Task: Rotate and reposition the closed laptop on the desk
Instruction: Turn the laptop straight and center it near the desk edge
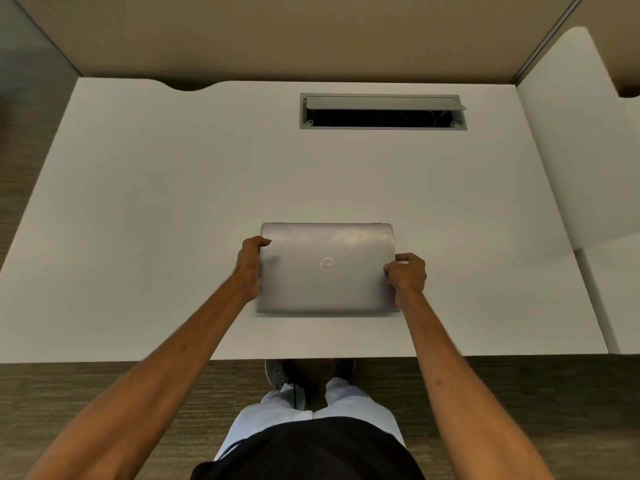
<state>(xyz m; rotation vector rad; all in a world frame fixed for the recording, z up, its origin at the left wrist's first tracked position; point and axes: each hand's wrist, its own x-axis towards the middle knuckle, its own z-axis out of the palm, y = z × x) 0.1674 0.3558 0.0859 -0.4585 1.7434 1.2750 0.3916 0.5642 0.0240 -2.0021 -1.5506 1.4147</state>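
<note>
A closed silver laptop [327,282] lies flat on the white desk [156,202], near the front edge and roughly centred. Its round logo reads upside down from my side. My left hand [250,263] grips the laptop's left edge, thumb on the lid near the far corner. My right hand [407,271] grips the right edge at about mid-length, thumb on the lid. The long sides run parallel to the desk's front edge.
An open grey cable hatch [382,111] is set into the desk at the back right. A beige partition wall [294,36] stands behind. A second white desk surface [581,150] adjoins on the right. Carpet and my legs are below the front edge.
</note>
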